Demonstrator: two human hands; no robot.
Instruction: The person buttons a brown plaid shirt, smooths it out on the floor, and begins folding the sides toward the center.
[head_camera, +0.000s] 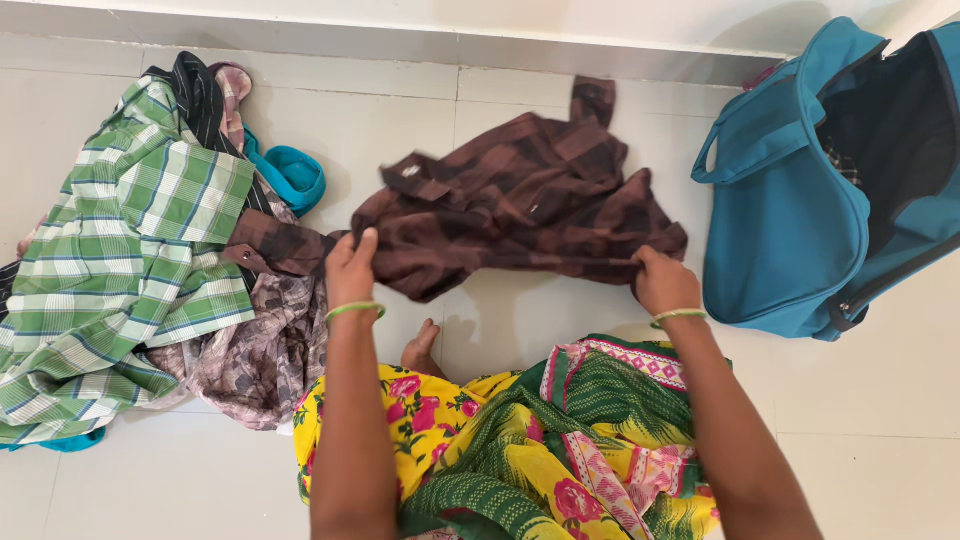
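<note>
**Brown checked shirt held over a tiled floor**

A teal travel bag (790, 200) stands at the right edge of the view, its top unzipped and gaping on a dark inside, one carry handle looped out on its left face. A small pale label shows at the collar of the brown checked shirt (520, 195), too blurred to make out.

Both arms reach forward from the bottom of the view, each wrist wearing a thin green bangle. The left hand (350, 272) is closed on the shirt's left edge, thumb raised over the cloth. The right hand (663, 282) is closed on the shirt's lower right edge, knuckles up. The shirt spreads between them, loosely rumpled, over the pale tiled floor (880, 400), just beside the bag.

To the left lies a heap of clothes topped by a green plaid shirt (130, 250), with a grey patterned cloth (265, 350) beneath it. A yellow and green flowered garment (540, 450) covers the person's lap.
</note>
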